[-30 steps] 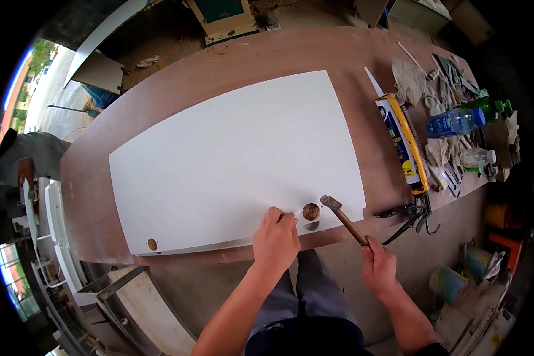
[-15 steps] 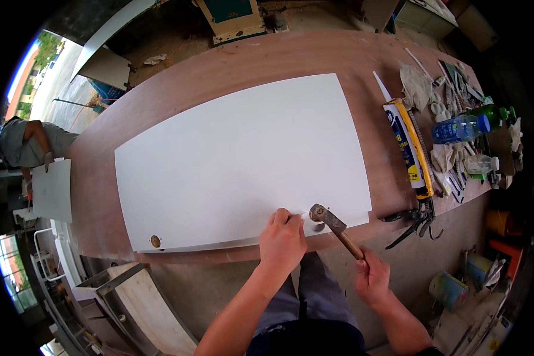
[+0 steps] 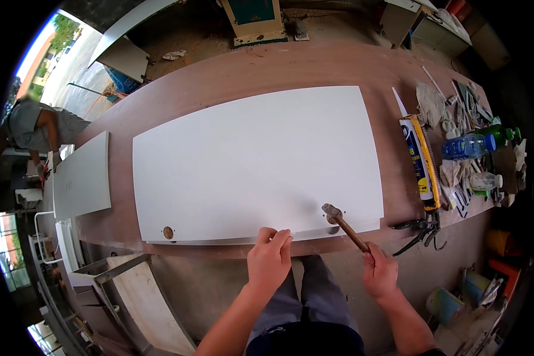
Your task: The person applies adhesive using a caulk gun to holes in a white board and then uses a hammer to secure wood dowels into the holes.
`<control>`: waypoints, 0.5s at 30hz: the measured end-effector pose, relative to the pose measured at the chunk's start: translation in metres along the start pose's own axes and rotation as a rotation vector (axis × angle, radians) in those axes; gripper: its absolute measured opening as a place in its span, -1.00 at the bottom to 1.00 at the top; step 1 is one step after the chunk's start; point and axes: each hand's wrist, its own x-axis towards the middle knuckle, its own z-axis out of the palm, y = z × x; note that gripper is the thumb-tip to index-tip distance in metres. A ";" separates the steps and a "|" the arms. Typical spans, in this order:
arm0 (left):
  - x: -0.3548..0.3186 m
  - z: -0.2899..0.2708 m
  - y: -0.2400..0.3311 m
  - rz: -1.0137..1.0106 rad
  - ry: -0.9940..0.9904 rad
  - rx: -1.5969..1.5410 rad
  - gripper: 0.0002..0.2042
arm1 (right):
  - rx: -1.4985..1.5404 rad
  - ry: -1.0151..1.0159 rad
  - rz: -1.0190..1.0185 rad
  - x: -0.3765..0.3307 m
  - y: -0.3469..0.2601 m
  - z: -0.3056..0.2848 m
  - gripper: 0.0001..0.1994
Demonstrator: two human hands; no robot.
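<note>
My right hand [image 3: 378, 270] is closed round the wooden handle of a hammer [image 3: 351, 231]. The hammer's head lies over a round hole near the right end of a white panel's near edge and partly hides it. My left hand [image 3: 268, 255] is pinched together at that near edge, left of the hammer. A small whitish bit shows at its fingertips, too small to name. The white panel [image 3: 249, 160] lies flat on the brown table, with another board edge visible under it. Near its left end is a second round hole [image 3: 168, 232], brownish inside, with small holes beside it.
Right of the panel lies a yellow caulking gun [image 3: 430, 172] with its tube. Beyond it are plastic bottles [image 3: 469, 146], rags and loose tools. At the far left a co-worker [image 3: 35, 127] holds a smaller white board [image 3: 83, 178]. A metal-edged frame [image 3: 130, 296] stands below the table's left side.
My left hand has drawn back from beside the right hole, toward the left and the panel's near edge. The hammer's head now overlaps the hole. The co-worker's board reaches farther over the table.
</note>
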 end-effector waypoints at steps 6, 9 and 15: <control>-0.037 -0.049 -0.063 -0.104 0.086 -0.008 -0.90 | -0.073 -0.075 0.034 -0.016 0.003 0.021 -0.80; -0.044 -0.085 -0.106 -0.130 0.169 0.012 -0.91 | 0.103 -0.023 0.041 -0.012 -0.026 0.033 -0.80; -0.031 -0.151 -0.190 -0.026 0.305 0.169 -0.92 | 0.287 -0.247 0.084 -0.018 -0.119 0.118 -0.80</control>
